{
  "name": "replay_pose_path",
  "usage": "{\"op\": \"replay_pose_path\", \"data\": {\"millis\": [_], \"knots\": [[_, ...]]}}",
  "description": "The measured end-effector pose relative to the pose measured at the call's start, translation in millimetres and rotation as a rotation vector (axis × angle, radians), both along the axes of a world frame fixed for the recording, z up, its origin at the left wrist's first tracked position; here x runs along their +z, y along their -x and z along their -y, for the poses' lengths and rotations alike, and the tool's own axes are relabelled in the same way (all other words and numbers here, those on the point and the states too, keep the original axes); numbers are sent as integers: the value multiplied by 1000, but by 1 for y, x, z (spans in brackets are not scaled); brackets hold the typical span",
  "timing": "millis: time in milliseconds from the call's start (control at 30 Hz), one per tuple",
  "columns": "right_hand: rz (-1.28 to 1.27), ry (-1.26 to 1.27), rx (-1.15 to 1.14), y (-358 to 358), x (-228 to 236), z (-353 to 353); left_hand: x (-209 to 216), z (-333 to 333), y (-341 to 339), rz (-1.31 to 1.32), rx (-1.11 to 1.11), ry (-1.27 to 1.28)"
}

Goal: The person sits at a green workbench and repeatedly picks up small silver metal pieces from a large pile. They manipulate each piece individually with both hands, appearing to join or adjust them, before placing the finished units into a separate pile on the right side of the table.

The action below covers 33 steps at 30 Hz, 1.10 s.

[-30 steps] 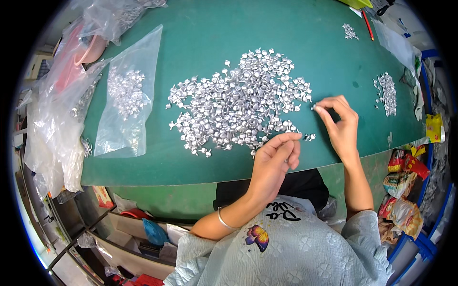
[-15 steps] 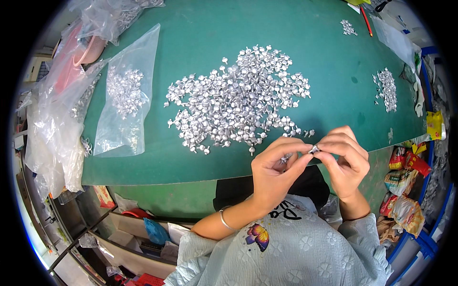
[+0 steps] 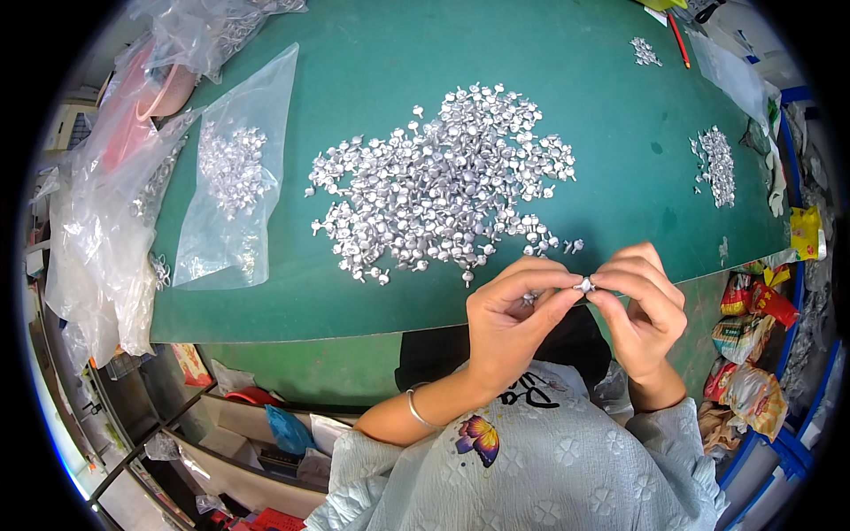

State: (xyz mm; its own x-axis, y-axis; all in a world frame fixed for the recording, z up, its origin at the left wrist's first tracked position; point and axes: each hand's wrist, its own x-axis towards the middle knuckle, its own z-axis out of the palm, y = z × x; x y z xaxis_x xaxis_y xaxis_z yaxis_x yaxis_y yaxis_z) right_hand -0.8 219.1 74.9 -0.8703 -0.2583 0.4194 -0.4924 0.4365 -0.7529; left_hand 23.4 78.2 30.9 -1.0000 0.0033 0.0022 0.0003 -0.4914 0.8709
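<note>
Gripping of a small metal piece is performed between the closed fingertips of the left hand and the right hand, near the front edge of the counter. Working room is provided by green surface between the main pile and the smaller heap near the right edge. Compared with one second earlier, the right hand has been brought in toward the left; the main pile's outline is largely unchanged.
</note>
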Motion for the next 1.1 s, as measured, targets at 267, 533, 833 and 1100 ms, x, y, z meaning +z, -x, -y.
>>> {"op": "replay_pose_path", "data": {"millis": [267, 533, 833, 1100], "knots": [[234, 238, -7, -3, -6, 0, 2, 1, 0, -7, -28, -16], [800, 862, 37, -5, -21, -8, 1, 10, 3, 143, -291, -483], [1067, 1118, 25, -2, -22, -8, 12, 13, 3, 381, -348, -744], [913, 992, 86, -7, -24, -6, 6, 12, -2, 337, -299, -573]]}}
